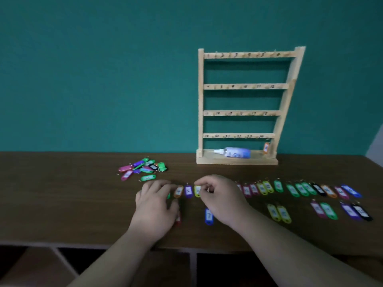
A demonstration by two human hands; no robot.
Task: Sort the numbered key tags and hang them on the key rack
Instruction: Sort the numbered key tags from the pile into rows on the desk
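One bottle (234,152) lies on the key rack (200,100).

left grip (154,206): bare | right grip (219,200): bare | forearms (116,257): bare

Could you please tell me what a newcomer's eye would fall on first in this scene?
The long row of coloured key tags across the brown table draws the eye first, with the right hand pinching a yellow tag at its left end and the left hand beside it. Behind, the wooden key rack stands against the teal wall, only one orange tag hanging at its lower right.
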